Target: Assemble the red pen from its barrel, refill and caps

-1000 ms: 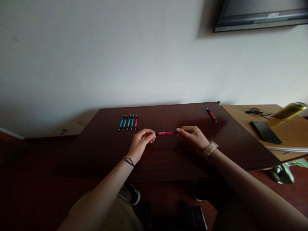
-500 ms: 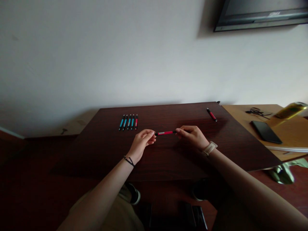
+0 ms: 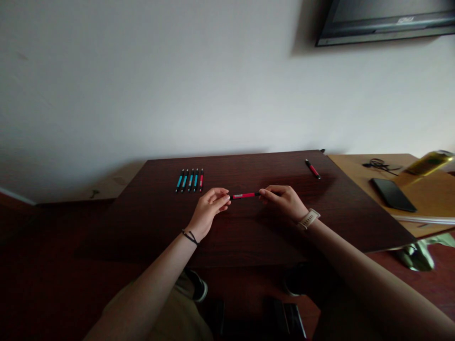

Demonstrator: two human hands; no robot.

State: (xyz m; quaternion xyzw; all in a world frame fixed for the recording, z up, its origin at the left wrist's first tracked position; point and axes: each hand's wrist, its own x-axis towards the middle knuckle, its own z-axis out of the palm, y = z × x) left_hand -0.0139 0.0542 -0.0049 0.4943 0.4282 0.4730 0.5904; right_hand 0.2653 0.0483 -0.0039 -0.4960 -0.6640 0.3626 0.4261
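Note:
Level above the dark table (image 3: 227,241), a red pen (image 3: 244,195) with black ends and a pale label lies sideways between my hands. My right hand (image 3: 284,199) pinches its right end between thumb and fingers. At the other end, the fingertips of my left hand (image 3: 209,208) are closed lightly on the black tip. Farther back on the left stands a row of several pens side by side: blue ones (image 3: 185,180) and, at the row's right end, another red pen (image 3: 201,180). One more red pen (image 3: 313,169) lies slanted alone near the back right corner.
A lighter wooden surface adjoins on the right, with a black phone (image 3: 393,194), a dark cable (image 3: 380,165) and a yellow can (image 3: 429,163). Behind the table rises a pale wall (image 3: 213,85), with a screen (image 3: 387,23) mounted at upper right.
The fingers of my left hand have loosened and spread slightly at the pen's left end. My right hand and the pen have hardly moved.

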